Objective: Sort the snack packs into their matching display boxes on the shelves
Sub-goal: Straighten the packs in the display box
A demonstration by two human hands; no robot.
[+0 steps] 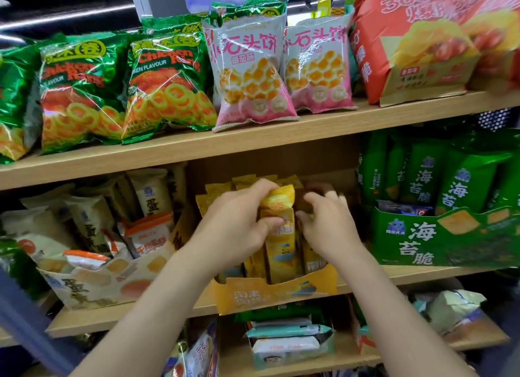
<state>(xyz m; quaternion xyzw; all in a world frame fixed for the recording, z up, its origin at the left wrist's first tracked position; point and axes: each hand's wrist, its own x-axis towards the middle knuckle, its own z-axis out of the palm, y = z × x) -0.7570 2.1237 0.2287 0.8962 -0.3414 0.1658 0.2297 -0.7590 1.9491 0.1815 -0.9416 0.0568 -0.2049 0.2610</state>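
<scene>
left hand (236, 227) grips yellow pack (281, 244) in yellow display box (267, 292)

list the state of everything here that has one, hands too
left hand, grips the yellow pack
yellow pack, upright in its box, top crumpled
right hand, fingers curled among boxed packs, grip unclear
yellow display box, open, holding upright packs
green display box, open, full

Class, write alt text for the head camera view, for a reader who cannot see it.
A person's left hand grips a yellow snack pack in a yellow display box of matching packs on a shelf, while the right hand reaches in beside it. A green box stands to the right.
</scene>
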